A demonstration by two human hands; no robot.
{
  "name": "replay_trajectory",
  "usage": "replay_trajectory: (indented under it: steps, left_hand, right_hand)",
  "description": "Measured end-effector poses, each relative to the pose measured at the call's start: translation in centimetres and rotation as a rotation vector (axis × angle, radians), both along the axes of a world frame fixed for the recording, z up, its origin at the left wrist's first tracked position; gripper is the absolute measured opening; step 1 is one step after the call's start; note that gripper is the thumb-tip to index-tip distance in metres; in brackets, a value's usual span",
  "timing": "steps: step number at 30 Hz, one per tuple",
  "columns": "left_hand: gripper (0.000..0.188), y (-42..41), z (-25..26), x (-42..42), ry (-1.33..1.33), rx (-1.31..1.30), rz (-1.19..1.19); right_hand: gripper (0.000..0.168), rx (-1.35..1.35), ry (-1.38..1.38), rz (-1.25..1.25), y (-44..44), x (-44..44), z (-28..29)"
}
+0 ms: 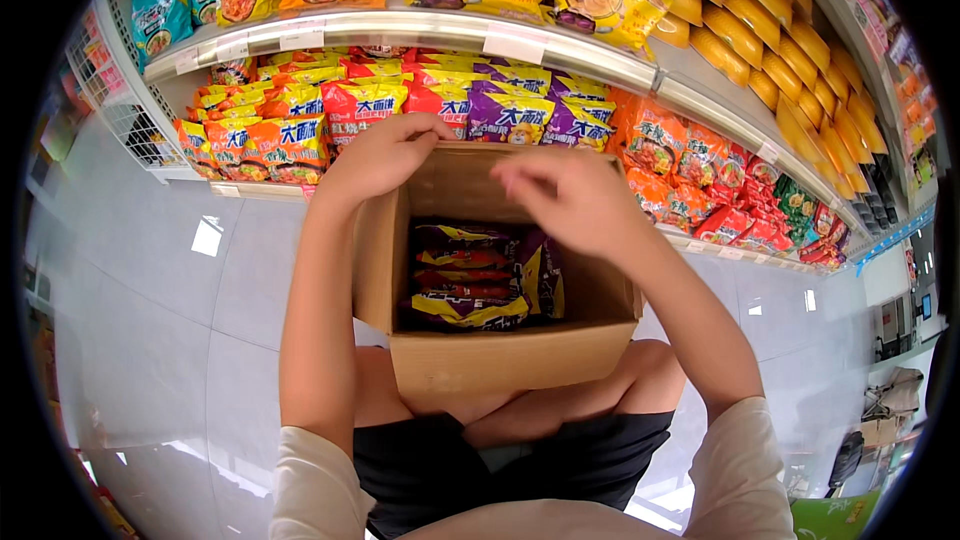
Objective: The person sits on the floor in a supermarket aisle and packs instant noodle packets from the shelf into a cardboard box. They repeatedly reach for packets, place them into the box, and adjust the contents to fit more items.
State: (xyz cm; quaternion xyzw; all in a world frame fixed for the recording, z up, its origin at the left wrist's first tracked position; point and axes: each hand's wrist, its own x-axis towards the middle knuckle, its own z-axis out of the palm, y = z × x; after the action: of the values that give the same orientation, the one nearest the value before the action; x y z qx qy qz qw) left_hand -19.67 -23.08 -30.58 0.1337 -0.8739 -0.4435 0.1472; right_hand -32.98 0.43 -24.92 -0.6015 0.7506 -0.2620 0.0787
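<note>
An open cardboard box [510, 356] stands before my crossed legs, its near flap folded outward. Inside lie several instant noodle packets [469, 311] in purple, yellow and red, most of them stacked in a row, with purple ones on the right side. My left hand [397, 154] rests at the box's far left rim, fingers bent over the edge; whether it grips the cardboard is hard to tell. Above the far right part of the box is my right hand [559, 195], slightly blurred, fingers curled and apart, with nothing visible in it.
Just beyond the box, a low shelf holds rows of noodle packets [289, 146] in orange, red and purple. The metal edge of the upper shelf [420, 37] runs above them, with larger bags and yellow containers [724, 56]. A white wire rack [127, 109] stands at left.
</note>
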Motion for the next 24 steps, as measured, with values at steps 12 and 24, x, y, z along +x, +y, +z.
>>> replay_trajectory:
  steps: [12, 24]
  left_hand:
    - [0.043, -5.6, 1.0, -14.4, -0.633, -0.716, 0.042]
    - [0.04, -4.5, -1.9, -15.8, -0.769, -0.86, 0.085]
  right_hand:
    - [0.07, 0.566, 0.292, -0.159, -15.1, -18.3, -9.1]
    - [0.037, 0.578, 0.318, -0.248, -13.3, -16.5, -8.8]
